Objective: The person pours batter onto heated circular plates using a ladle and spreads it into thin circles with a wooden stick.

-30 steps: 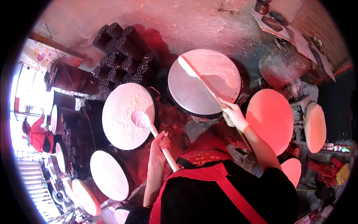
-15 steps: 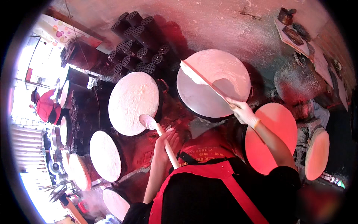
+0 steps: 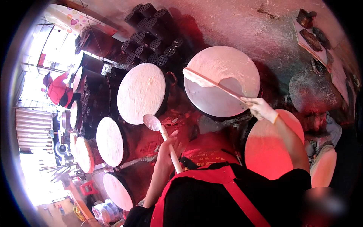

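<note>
Batter (image 3: 227,60) is covering the far side of a round griddle (image 3: 202,99), with bare grey metal showing toward the near-left edge. Right hand (image 3: 262,109) is gripping a thin stick (image 3: 215,83), fingers closed around one end by the griddle's near-right edge, and the stick is slanting over to the left edge. Left hand (image 3: 165,149) is holding a ladle (image 3: 152,122), fingers pretty loose around the handle; its bowl is overlapping the near-right edge of the left griddle (image 3: 141,94), can't tell if they're touching.
</note>
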The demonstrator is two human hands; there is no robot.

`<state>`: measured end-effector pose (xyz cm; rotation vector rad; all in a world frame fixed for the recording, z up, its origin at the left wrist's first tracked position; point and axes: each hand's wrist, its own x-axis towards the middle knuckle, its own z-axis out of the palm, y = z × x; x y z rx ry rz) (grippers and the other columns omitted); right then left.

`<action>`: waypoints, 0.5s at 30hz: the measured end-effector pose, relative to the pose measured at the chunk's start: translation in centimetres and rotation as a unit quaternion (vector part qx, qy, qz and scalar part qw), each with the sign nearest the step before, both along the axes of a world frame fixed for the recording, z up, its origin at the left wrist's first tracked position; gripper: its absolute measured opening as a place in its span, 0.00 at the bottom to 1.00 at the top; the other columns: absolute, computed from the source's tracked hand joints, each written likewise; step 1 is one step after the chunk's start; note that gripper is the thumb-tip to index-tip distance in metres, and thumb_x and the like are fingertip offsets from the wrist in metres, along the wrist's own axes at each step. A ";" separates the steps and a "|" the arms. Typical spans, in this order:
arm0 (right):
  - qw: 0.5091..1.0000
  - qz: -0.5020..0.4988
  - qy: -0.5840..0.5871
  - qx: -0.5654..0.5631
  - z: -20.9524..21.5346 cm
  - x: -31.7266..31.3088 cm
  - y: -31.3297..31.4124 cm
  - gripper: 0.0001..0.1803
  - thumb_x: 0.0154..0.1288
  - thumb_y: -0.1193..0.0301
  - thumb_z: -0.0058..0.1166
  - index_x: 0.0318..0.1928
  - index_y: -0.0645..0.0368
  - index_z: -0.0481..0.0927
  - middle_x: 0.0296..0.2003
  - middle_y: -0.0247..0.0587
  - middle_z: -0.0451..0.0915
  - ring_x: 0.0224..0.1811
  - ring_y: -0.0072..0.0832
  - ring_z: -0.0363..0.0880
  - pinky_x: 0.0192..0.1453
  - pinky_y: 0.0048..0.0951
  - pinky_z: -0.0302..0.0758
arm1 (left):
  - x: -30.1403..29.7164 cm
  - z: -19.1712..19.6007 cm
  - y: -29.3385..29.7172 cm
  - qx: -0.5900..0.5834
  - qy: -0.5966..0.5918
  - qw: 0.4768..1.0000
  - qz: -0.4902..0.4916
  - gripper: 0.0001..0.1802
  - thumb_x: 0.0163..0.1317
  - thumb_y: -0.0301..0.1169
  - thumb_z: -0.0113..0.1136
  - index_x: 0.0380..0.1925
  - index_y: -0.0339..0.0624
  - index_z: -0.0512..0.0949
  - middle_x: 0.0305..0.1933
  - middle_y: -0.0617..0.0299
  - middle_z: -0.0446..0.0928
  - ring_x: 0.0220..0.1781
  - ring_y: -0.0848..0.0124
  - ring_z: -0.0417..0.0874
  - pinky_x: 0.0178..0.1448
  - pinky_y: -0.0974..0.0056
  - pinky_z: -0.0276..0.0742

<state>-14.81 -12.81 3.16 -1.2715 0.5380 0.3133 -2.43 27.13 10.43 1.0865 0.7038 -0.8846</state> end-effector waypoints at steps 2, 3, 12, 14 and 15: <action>0.995 0.009 -0.016 -0.102 -0.2 -0.1 -2.4 0.23 0.69 0.73 0.39 0.64 0.49 0.70 0.11 0.24 0.61 0.06 0.13 0.51 0.09 0.18 0.50 | -0.7 0.2 0.3 -0.001 0.017 1.000 0.008 0.19 0.61 0.25 0.50 0.53 0.47 0.74 0.43 0.67 0.69 0.44 0.75 0.74 0.55 0.66 0.75; 0.993 -0.043 -0.025 -0.108 -0.7 0.8 -2.7 0.23 0.69 0.73 0.40 0.63 0.50 0.70 0.12 0.24 0.62 0.07 0.13 0.52 0.09 0.18 0.50 | -0.8 0.3 0.5 0.007 0.014 1.000 0.005 0.19 0.61 0.24 0.50 0.53 0.47 0.74 0.42 0.68 0.69 0.43 0.75 0.74 0.53 0.67 0.75; 0.998 -0.017 0.024 -0.062 -1.1 -6.6 5.1 0.21 0.69 0.70 0.46 0.62 0.49 0.72 0.15 0.21 0.65 0.10 0.11 0.58 0.12 0.17 0.57 | 0.7 -0.3 2.9 0.012 0.015 0.998 -0.065 0.19 0.59 0.25 0.53 0.52 0.50 0.75 0.42 0.70 0.69 0.45 0.77 0.72 0.54 0.68 0.74; 0.994 -0.080 0.019 -0.078 -0.4 -7.2 6.5 0.20 0.70 0.68 0.46 0.61 0.48 0.73 0.14 0.21 0.64 0.09 0.11 0.58 0.11 0.16 0.55 | 1.9 -0.8 3.6 -0.005 0.009 0.995 -0.096 0.19 0.59 0.26 0.53 0.52 0.50 0.75 0.44 0.69 0.69 0.47 0.76 0.70 0.56 0.67 0.73; 0.972 -0.192 -0.042 -0.130 -3.7 -7.3 7.0 0.20 0.69 0.68 0.48 0.61 0.48 0.73 0.13 0.20 0.63 0.09 0.11 0.56 0.11 0.16 0.53 | 2.7 -0.9 2.8 -0.008 -0.006 0.992 -0.126 0.19 0.58 0.26 0.54 0.52 0.50 0.75 0.48 0.69 0.68 0.49 0.75 0.69 0.58 0.67 0.71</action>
